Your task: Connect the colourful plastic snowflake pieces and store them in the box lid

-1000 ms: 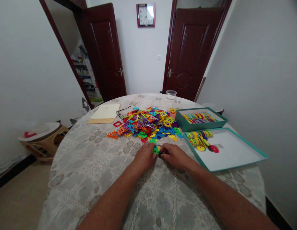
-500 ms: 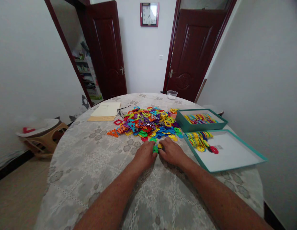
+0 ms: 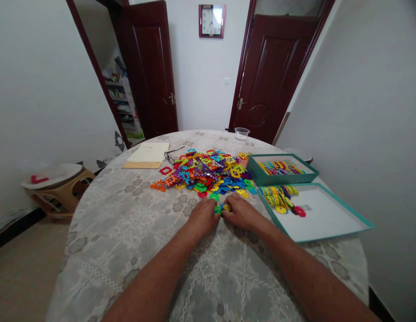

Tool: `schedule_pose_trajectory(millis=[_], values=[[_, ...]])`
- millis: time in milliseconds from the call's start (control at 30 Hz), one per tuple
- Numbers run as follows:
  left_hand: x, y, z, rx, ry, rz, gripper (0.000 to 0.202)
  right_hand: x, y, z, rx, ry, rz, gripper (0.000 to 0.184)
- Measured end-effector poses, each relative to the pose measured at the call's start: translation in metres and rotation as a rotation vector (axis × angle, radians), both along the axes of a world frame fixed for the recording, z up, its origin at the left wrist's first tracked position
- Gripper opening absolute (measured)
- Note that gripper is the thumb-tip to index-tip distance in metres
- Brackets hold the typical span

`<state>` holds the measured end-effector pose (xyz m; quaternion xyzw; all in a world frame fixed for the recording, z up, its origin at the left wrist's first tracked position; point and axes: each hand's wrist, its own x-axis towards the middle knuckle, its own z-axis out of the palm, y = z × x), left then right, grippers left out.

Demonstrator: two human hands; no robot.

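Close Work in Bright Colours

From where I stand, the left hand (image 3: 204, 216) pinches a green piece (image 3: 218, 209), while the right hand (image 3: 240, 212) closes its fingertips on a yellow piece (image 3: 227, 207). Both pieces sit between the hands, just on the near side of a big mixed pile (image 3: 208, 172). A bit of blue shows in the narrow gap, though I can't tell whether the pieces are joined.

Gripping from opposite sides probably keeps each piece steady against the other. The pile seems heaped centrally so either hand can reach it. The green-edged lid (image 3: 332, 219) lies inner side up, likely serving as a tray for the stacked discs (image 3: 278, 196), with the box (image 3: 271, 180) just behind it. (The glasses (image 3: 169, 157) sit off to one side, by the paper (image 3: 149, 153).)

Compared with a second ago, the right thumb is nearer the left hand, and the yellow piece now shows beside the right fingertips. Pile, box and lid look unchanged; the view has shifted slightly.
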<state>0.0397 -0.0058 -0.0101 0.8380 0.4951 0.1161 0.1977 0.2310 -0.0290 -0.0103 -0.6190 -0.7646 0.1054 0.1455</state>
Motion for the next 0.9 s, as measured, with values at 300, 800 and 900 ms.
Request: schedule_pose_trajectory(millis=[300,800,900], values=[[-0.001,0.000,0.004,-0.008,-0.029,0.038,0.025,-0.002,-0.011,0.004,-0.023,0.196,0.042,0.008],[-0.002,0.008,0.016,0.022,-0.495,0.046,0.027,-0.003,-0.006,0.006,-0.157,0.865,-0.285,0.031],[-0.004,0.012,0.016,0.017,-0.505,0.099,0.036,-0.004,-0.004,0.006,-0.131,0.932,-0.316,0.029]])
